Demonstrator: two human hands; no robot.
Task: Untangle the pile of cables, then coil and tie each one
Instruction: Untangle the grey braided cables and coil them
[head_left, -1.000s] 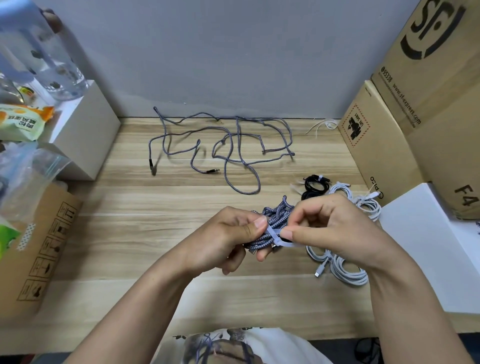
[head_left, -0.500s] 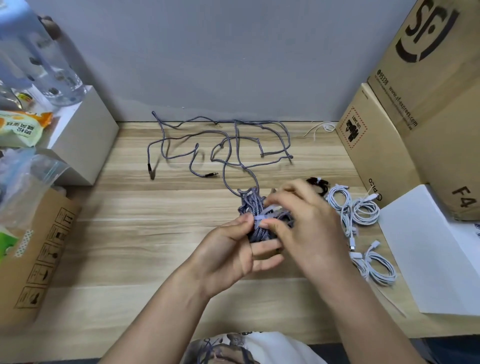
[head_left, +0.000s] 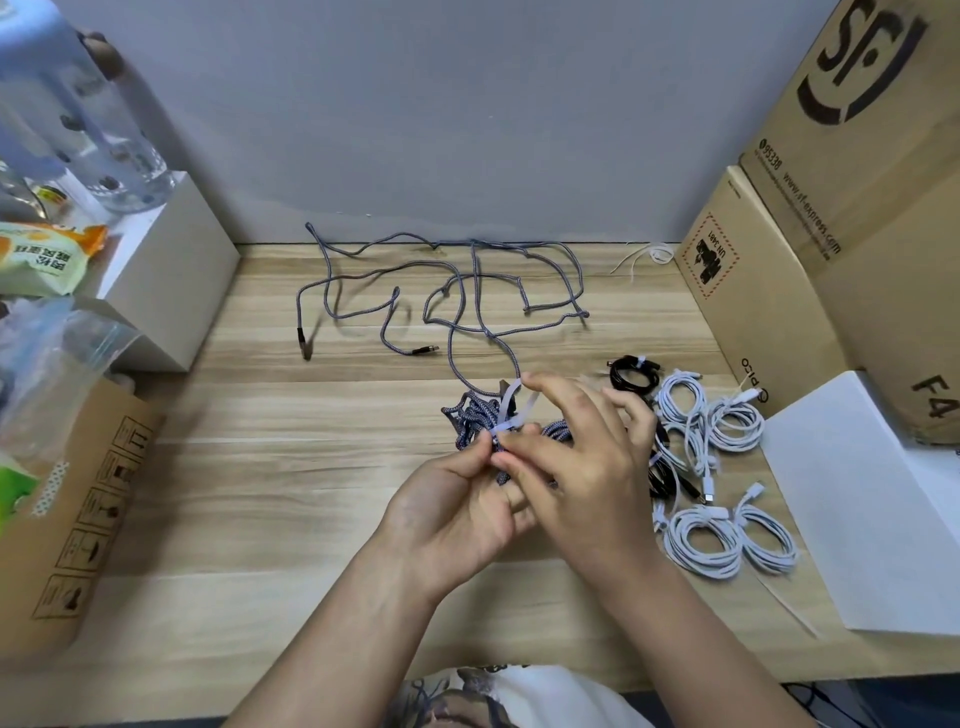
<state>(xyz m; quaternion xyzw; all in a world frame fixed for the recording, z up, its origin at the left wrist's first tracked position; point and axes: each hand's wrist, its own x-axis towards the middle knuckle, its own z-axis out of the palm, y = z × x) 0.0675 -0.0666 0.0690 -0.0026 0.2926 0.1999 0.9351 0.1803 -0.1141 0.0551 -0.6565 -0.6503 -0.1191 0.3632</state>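
Observation:
A coiled grey-blue braided cable (head_left: 475, 418) is held above the middle of the wooden table (head_left: 311, 467). My left hand (head_left: 457, 506) grips the coil from below, thumb and forefinger pinching at its waist. My right hand (head_left: 576, 467) pinches a white tie (head_left: 511, 410) wrapped round the coil, its two ends sticking up. Loose grey braided cables (head_left: 447, 291) sprawl tangled near the back wall. Several coiled white cables (head_left: 727, 535) and a coiled black cable (head_left: 631, 371) lie to the right.
Cardboard boxes (head_left: 769, 291) stand along the right side, with a white sheet (head_left: 872, 499) in front. A white box (head_left: 171, 270) with clear bottles, snack bags and a brown carton (head_left: 78, 519) crowd the left. Spare white ties (head_left: 649, 257) lie at the back right.
Both hands carried the coil away from me toward the table's middle. The tie now goes round the coil with its ends pointing up, and my right hand has shifted over it.

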